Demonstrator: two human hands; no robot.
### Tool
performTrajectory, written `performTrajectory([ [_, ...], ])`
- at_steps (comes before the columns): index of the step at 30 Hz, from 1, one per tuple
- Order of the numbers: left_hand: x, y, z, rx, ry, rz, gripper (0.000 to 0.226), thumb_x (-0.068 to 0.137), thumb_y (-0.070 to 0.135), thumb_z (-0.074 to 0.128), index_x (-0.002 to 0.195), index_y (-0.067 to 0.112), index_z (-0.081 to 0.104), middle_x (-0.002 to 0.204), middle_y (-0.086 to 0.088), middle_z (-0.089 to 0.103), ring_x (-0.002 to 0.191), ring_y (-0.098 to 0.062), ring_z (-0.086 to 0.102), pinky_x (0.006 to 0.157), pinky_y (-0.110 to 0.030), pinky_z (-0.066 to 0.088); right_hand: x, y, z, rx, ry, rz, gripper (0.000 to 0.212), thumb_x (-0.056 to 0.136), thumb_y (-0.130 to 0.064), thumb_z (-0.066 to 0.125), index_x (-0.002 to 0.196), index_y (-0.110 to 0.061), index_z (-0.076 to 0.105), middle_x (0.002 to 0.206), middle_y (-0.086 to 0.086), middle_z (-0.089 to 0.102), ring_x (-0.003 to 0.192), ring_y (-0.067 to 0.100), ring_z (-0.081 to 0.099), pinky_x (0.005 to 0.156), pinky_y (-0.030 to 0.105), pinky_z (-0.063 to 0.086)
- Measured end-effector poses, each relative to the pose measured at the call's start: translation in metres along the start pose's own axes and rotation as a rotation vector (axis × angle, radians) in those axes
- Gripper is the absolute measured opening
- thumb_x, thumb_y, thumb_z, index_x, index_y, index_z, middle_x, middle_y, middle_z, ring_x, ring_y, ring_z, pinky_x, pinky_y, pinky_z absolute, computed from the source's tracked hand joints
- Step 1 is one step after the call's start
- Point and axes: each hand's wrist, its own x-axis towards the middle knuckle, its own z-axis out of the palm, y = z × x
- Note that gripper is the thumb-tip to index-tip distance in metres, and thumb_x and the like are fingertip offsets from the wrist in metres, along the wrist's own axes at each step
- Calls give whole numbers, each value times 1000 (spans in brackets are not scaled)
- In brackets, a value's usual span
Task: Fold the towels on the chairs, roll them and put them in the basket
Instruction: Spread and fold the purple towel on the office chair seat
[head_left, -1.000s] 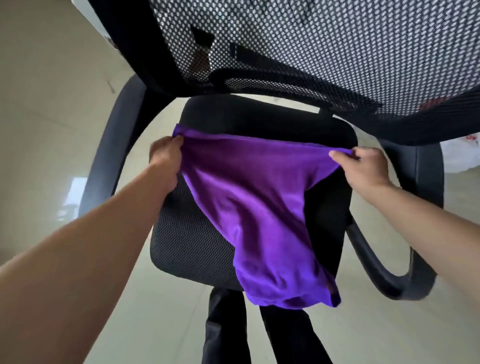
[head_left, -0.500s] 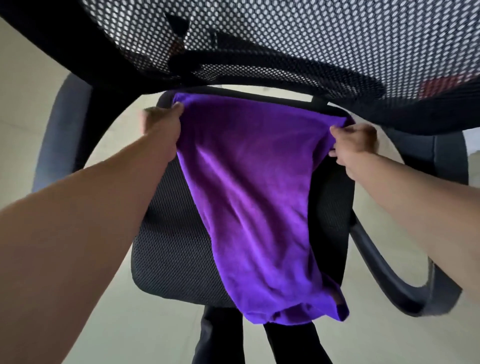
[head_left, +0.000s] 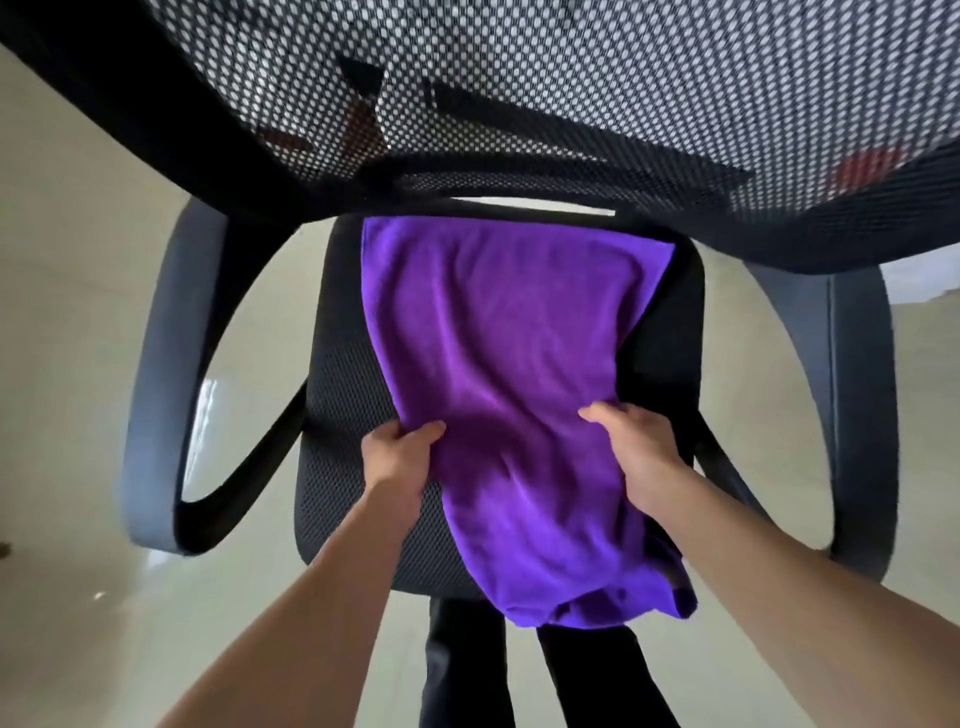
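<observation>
Pale glossy floor (head_left: 78, 322) surrounds a black mesh chair (head_left: 353, 395) whose seat carries the purple towel (head_left: 498, 364) — its far edge now laid flat at the seat's back, its near end drooping past both hands. Left hand (head_left: 397, 460) and right hand (head_left: 636, 454), a moment ago gripping the far corners, now pinch the towel's side edges mid-length — fingers closed on cloth

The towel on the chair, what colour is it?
Purple all over, no pattern. The head view shows the towel spread on the black seat.
</observation>
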Motion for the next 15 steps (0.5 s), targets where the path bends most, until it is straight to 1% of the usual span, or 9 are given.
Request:
performTrajectory([
  [2,0,1,0,-77,26,18,10,76,-1,66,73,9,65,69,-6,64,62,-19,57,53,-24,47,2,-5,-3,163,-56,59,16,65,-18,72,79,-11,71,87,19,69,74,29,64,70,40,51],
  [5,-2,5,0,-210,28,-47,20,74,-4,57,63,13,56,59,-2,53,49,-14,48,42,-17,39,0,-12,-9,334,-207,169,31,73,-9,65,104,-9,70,100,16,69,87,30,66,83,41,53],
  [6,-1,8,-1,-260,12,-87,21,73,-5,55,63,13,54,58,-2,51,46,-14,46,42,-17,38,0,-13,-11,363,-244,191,32,76,-9,64,108,-9,69,103,15,70,91,30,66,86,41,53],
  [7,0,11,-2,-304,-13,-122,19,73,-5,54,65,13,54,61,-4,50,47,-15,47,45,-19,40,-2,-16,-13,384,-278,201,28,79,-11,64,106,-10,70,102,13,71,90,28,68,84,39,56],
  [9,4,17,-7,-369,-70,-158,16,74,-4,57,72,11,59,69,-8,56,58,-19,53,57,-28,46,-2,-18,-18,424,-337,196,14,84,-17,62,89,-15,75,91,7,74,79,22,71,71,33,58],
  [10,6,19,-11,-391,-87,-158,14,75,-4,60,74,10,62,72,-9,61,63,-20,57,63,-30,49,-1,-18,-21,444,-345,184,16,86,-20,62,81,-16,76,85,5,75,74,20,71,67,30,57],
  [12,12,22,-23,-397,-71,-121,11,73,-2,70,72,8,65,77,-10,69,71,-23,64,68,-32,56,2,-16,-27,467,-295,152,11,85,-19,64,82,-16,74,81,4,73,71,18,69,66,29,55],
  [14,18,21,-38,-341,-10,-68,11,68,6,80,68,7,69,79,-11,73,75,-25,68,72,-36,58,6,-9,-34,455,-173,121,9,80,-14,70,89,-13,71,86,7,71,70,21,67,64,30,53],
  [15,21,20,-45,-286,38,-40,15,65,12,84,64,9,69,79,-10,73,75,-25,69,72,-36,58,9,-4,-38,409,-102,111,9,77,-12,73,86,-13,71,84,8,70,66,21,64,60,29,50],
])
